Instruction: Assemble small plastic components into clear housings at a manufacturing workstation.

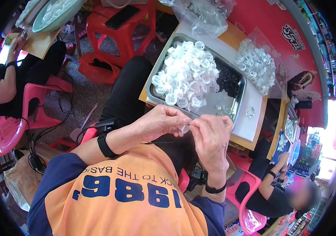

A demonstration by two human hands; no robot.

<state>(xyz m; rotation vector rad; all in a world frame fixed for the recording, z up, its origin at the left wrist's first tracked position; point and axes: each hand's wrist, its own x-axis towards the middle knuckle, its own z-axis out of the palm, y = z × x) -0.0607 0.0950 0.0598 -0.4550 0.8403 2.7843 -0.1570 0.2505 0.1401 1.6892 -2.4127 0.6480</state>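
Just in front of the tray's near edge, my left hand [164, 121] pinches a small clear plastic piece [184, 128] between thumb and fingers. My right hand [211, 131] meets it there with its fingertips drawn together; whatever sits between them is too small to make out. Beyond both hands lies a metal tray [161, 58] with a heap of translucent white plastic caps [187, 72] on its left side. Small black parts [230, 80] fill its right side, and tiny shiny metal bits [225, 110] lie near its front right corner.
A bag of clear plastic pieces [256, 65] lies right of the tray, near loose metal bits [250, 113] on the white board. A red stool [117, 29] with a black phone [122, 17] stands at the left. One person [7, 86] sits far left, another [280, 196] at the right.
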